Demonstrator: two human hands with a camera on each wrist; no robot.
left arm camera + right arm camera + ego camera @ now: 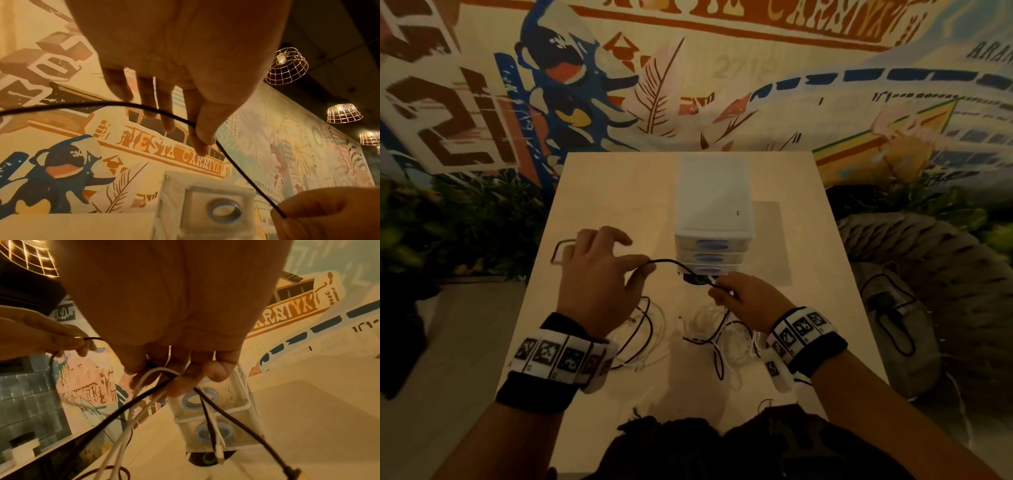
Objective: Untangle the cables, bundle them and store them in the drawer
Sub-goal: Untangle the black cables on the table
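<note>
A black cable [671, 263] runs taut between my two hands above the pale table [808, 240]. My left hand [643, 271] pinches it between thumb and forefinger, the other fingers spread; the pinch [202, 138] shows clearly in the left wrist view. My right hand [722, 291] grips a bunch of black and white cables [162, 378], fingers curled round them. Loose loops of the tangle [709, 337] lie on the table below both hands. A white three-drawer unit [714, 205] with blue handles stands just behind the hands, all drawers closed.
A small dark round object [697, 279] sits at the foot of the drawer unit. Dark cloth [722, 442] lies at the table's near edge. Plants [465, 222] stand left, and a woven pouf [928, 260] is on the right. A painted wall rises behind.
</note>
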